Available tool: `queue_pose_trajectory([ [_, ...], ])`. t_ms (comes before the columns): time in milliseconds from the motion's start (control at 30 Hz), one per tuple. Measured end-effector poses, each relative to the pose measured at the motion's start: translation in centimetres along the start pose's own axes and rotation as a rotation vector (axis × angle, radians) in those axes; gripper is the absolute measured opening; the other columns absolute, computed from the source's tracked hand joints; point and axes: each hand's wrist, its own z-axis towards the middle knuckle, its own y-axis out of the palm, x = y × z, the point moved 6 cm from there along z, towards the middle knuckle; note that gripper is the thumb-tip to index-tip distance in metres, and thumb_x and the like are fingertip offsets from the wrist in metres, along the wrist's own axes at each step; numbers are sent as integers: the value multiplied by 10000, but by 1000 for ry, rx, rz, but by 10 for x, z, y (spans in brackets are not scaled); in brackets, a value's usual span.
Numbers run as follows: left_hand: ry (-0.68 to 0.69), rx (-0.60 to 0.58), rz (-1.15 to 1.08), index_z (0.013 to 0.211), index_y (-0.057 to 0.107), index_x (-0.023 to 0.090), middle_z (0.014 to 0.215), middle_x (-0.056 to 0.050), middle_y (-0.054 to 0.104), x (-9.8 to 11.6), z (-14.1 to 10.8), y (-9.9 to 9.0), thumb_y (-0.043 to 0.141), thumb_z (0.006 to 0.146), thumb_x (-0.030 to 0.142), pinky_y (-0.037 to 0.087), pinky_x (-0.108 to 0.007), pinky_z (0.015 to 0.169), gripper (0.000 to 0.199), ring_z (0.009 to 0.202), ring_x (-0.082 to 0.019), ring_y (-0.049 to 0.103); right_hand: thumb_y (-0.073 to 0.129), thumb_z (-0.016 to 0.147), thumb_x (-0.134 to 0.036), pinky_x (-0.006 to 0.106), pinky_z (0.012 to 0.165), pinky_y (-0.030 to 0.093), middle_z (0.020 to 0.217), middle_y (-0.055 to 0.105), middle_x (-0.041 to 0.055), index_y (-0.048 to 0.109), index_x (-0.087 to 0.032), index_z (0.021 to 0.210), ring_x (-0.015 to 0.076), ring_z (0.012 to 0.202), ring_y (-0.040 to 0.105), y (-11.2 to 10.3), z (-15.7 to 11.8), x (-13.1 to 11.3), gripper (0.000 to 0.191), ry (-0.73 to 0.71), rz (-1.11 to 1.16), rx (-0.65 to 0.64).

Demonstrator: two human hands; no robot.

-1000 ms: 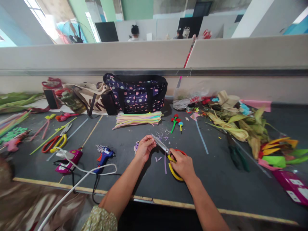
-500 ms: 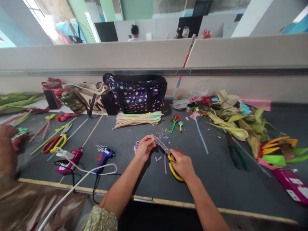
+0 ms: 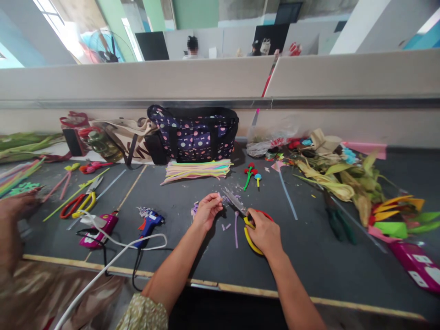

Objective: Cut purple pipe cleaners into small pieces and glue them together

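My left hand (image 3: 209, 211) is closed in a pinch on a small pale purple piece (image 3: 219, 195), mostly hidden by the fingertips. My right hand (image 3: 264, 231) grips scissors (image 3: 235, 202) with red and yellow handles, their blades pointing up and left, just right of my left fingertips and apart from them. Below the blades lie a purple strip (image 3: 236, 231) and short purple pieces (image 3: 225, 227). Fine purple clippings (image 3: 237, 188) are scattered beyond the blades. More purple bits (image 3: 195, 208) show beside my left wrist.
A bundle of pastel pipe cleaners (image 3: 197, 171) lies before a patterned bag (image 3: 199, 135). Two glue guns, blue (image 3: 151, 224) and magenta (image 3: 99, 231), and a white cable (image 3: 120, 250) lie left. A co-worker's hand (image 3: 20, 204) is far left. Pliers (image 3: 338, 220) and dried husks (image 3: 330, 181) lie right.
My right hand has drawn the scissors slightly right and down, away from my left fingertips. My left hand has hardly moved. The co-worker's hand has moved down and right, toward green pieces.
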Motion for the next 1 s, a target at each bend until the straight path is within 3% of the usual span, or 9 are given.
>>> queue_pose_trajectory([
  [433, 23, -8, 30, 905, 646, 148, 714, -2, 636, 1, 1, -2, 774, 612, 195, 495, -180, 562, 323, 558, -67, 570, 552, 723, -179, 223, 614, 326, 838, 616, -19, 550, -258, 992, 120, 735, 565, 5, 1, 4, 280, 16, -54, 25],
  [567, 104, -81, 226, 978, 667, 152, 727, -15, 623, 5, -5, 7, 730, 661, 228, 475, -201, 572, 332, 557, -80, 545, 542, 742, -196, 239, 612, 324, 870, 631, -2, 545, -257, 1066, 134, 739, 566, 7, 0, 5, 330, 2, -123, 44],
  [667, 208, -130, 434, 981, 693, 187, 705, -10, 615, 6, -11, 15, 703, 653, 161, 452, -211, 597, 329, 607, -115, 544, 528, 763, -209, 244, 629, 332, 895, 635, 9, 530, -252, 1115, 143, 774, 572, 7, -1, 5, 354, -15, -147, 46],
  [867, 285, -159, 571, 970, 698, 281, 940, -36, 678, 5, -16, 22, 618, 614, 19, 417, -273, 860, 449, 927, -210, 583, 525, 766, -197, 246, 628, 329, 883, 629, 22, 529, -248, 1131, 149, 788, 569, 7, -1, 2, 369, -56, -172, 21],
  [933, 283, -158, 581, 1011, 681, 298, 971, -29, 679, 5, -15, 21, 604, 606, 9, 415, -280, 861, 503, 927, -216, 586, 518, 766, -182, 247, 631, 328, 877, 627, 20, 533, -245, 1123, 147, 787, 567, 6, -1, 0, 363, -65, -170, 25],
  [1000, 276, -150, 587, 1079, 654, 294, 870, -17, 680, 5, -13, 18, 597, 607, 6, 429, -266, 800, 555, 811, -200, 593, 510, 767, -171, 248, 636, 328, 869, 625, 16, 535, -244, 1119, 145, 785, 566, 4, -1, -1, 360, -64, -169, 31],
])
